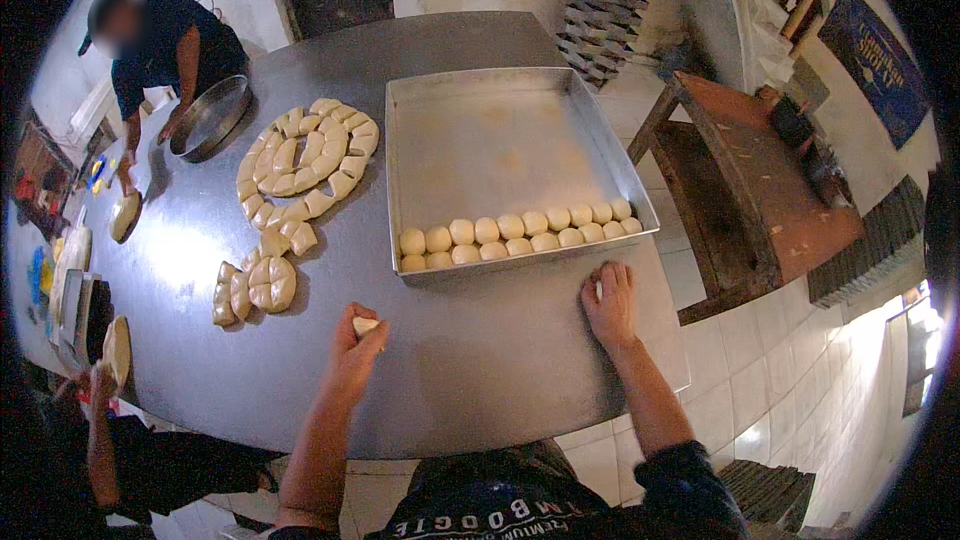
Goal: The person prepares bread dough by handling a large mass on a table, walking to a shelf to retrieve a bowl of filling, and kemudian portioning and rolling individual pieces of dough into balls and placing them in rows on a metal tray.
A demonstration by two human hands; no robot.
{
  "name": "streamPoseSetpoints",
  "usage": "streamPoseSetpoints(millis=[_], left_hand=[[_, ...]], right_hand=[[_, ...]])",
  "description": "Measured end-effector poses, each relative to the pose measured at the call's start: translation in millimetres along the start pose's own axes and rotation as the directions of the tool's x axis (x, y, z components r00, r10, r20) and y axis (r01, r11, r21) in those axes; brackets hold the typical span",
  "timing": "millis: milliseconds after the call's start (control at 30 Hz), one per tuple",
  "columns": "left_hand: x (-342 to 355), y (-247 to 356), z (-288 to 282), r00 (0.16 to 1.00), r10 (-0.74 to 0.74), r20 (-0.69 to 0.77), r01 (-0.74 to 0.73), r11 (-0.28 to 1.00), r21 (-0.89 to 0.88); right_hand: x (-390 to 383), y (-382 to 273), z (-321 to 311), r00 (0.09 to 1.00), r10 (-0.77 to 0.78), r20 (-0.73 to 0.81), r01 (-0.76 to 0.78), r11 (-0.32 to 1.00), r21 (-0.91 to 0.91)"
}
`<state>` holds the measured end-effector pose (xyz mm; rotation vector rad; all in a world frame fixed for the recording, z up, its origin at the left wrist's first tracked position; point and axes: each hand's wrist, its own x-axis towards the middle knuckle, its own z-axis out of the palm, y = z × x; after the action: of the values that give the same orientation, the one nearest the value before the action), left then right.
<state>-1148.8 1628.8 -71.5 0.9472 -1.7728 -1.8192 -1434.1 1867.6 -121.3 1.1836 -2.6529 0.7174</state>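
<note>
My left hand (350, 352) is closed around a small piece of dough (366, 326), whose pale end pokes out by the thumb. Just off the near right corner of a large square baking tray (392, 155), my right hand (612, 308) is cupped low against the metal table. A bit of pale dough (599, 290) shows between its fingers; the rest is hidden. Two rows of round dough balls (485, 230) line the tray's near side. Left of the tray, cut dough pieces (350, 168) lie in a spiral, with a looser cluster of dough (270, 282) nearer me.
The steel table (440, 370) spans the middle. A round pan (212, 120) stands at its far left, by a co-worker (175, 50) touching a dough lump (125, 216). Another person's hand (100, 382) is at the near left. A brown wooden table (745, 170) stands right.
</note>
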Motion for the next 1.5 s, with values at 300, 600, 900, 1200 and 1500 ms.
streamPoseSetpoints(millis=[300, 600, 900, 1200, 1500], left_hand=[[-26.1, -11.2, -46.9, 0.950, -0.093, -0.298, 0.087, 0.996, -0.034], [6.3, -31.1, -23.5, 0.988, 0.112, -0.110, -0.126, 0.983, -0.130], [21.4, -7.2, -56.4, 0.974, -0.111, 0.198, 0.031, 0.930, 0.367], [135.8, -5.7, -155.0, 0.842, 0.497, -0.208, 0.076, 0.273, 0.959], [47.6, 81.4, -71.0, 0.970, 0.213, -0.120, -0.232, 0.955, -0.185]], right_hand=[[12.4, -30.3, -58.0, 0.950, 0.111, 0.291, -0.242, 0.852, 0.464], [146.2, -191.0, 72.8, 0.961, -0.184, 0.208, 0.062, 0.872, 0.486], [-40.9, -146.1, 19.2, 0.884, -0.051, 0.465, -0.324, 0.651, 0.687], [-5.0, -105.8, 26.9, 0.992, 0.042, -0.122, -0.056, 0.992, -0.109], [-4.6, -41.5, -2.1, 0.992, 0.066, -0.109, -0.079, 0.990, -0.119]])
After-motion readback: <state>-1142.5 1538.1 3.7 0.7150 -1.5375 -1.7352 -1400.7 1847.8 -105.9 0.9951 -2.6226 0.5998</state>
